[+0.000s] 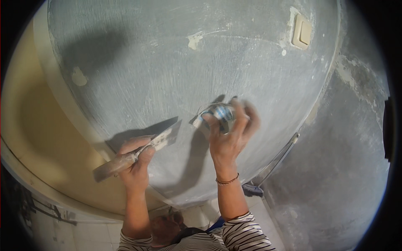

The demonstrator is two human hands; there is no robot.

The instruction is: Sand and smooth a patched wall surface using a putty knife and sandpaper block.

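My left hand [135, 161] is closed round a putty knife [158, 141] with a worn handle and a wide, thin metal blade smeared with white. The blade points up and to the right in front of the grey wall [176, 79]; whether it touches is hard to tell. To the right, my right hand [232, 136] grips a thin white packet or cup with blue print [222, 112]. Its fingers are blurred, and they hide part of the thing, so its exact kind does not show. Both hands cast shadows on the wall.
A cream light switch [302, 32] sits high on the wall, near pale filler patches [194, 40]. At left is a cream door [50, 125] within a frame. A long-handled broom [253, 190] leans in the right corner, above floor tiles [268, 217].
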